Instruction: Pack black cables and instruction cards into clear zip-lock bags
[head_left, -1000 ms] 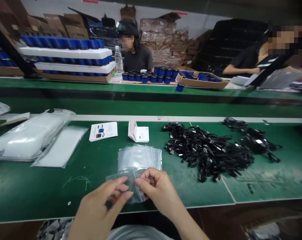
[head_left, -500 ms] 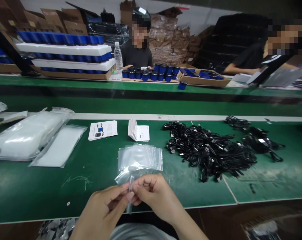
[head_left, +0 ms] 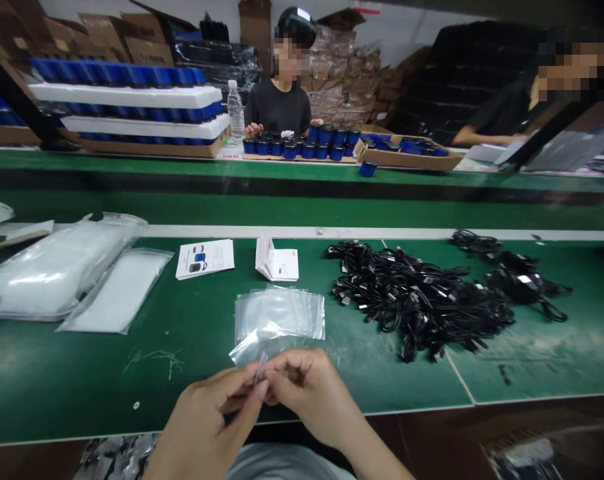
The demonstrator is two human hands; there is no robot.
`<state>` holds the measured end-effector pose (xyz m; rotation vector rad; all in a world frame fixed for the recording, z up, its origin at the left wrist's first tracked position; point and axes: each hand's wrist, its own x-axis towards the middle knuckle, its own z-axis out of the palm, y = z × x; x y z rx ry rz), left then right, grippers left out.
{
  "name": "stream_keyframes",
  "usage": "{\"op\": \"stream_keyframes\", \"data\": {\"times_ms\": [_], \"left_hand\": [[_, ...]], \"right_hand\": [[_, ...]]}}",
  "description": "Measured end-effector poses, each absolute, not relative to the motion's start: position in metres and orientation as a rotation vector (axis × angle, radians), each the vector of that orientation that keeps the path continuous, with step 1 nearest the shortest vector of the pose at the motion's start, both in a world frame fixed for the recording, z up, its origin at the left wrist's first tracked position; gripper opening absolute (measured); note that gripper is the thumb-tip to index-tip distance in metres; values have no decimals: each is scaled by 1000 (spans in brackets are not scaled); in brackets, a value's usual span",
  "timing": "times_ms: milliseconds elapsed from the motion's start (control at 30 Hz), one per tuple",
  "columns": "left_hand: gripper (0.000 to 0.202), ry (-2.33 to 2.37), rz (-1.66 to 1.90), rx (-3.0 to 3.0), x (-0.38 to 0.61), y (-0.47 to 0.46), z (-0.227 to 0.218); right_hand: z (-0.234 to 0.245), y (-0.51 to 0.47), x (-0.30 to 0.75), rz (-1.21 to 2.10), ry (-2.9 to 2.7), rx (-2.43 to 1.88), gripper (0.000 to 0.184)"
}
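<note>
My left hand [head_left: 209,410] and my right hand [head_left: 315,390] meet at the front of the green table, thumbs and fingertips pinched together. Between them is a clear plastic bag [head_left: 261,367], seen mostly as a thin edge; the rest is hidden by my fingers. Just beyond my fingertips lies a fanned pile of clear zip bags [head_left: 282,317]. Behind the pile stands a folded white leaflet [head_left: 285,265], with a stack of printed leaflets [head_left: 205,259] to its left. A heap of black USB cables [head_left: 407,293] spreads out on the right.
Large packs of clear bags [head_left: 57,267] lie at the left. Smaller cable bundles [head_left: 525,280] sit at the far right. Across the raised bench are blue jars [head_left: 327,137], white foam trays [head_left: 132,97], a water bottle [head_left: 235,113] and two co-workers.
The plastic strip that hung below my fingertips no longer shows; my hands have barely shifted. Across the bench, a co-worker has moved slightly right, with hands farther apart.
</note>
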<state>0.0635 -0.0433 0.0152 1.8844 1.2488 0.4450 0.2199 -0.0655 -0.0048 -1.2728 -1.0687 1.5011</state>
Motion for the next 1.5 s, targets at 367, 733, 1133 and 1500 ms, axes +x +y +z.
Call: {"op": "stream_keyframes", "data": {"times_ms": [367, 733, 1133, 1500], "left_hand": [[26, 1384, 493, 2596, 67, -44, 7], [27, 1208, 531, 2167, 75, -38, -1], [25, 1208, 726, 2176, 73, -39, -14], [24, 1281, 843, 2309, 63, -45, -7]], "right_hand": [[5, -73, 216, 877, -1634, -1512, 19], [4, -81, 213, 706, -1764, -1610, 27], [-1, -78, 212, 662, -1837, -1587, 19], [-1, -74, 212, 369, -1817, -1806, 20]]}}
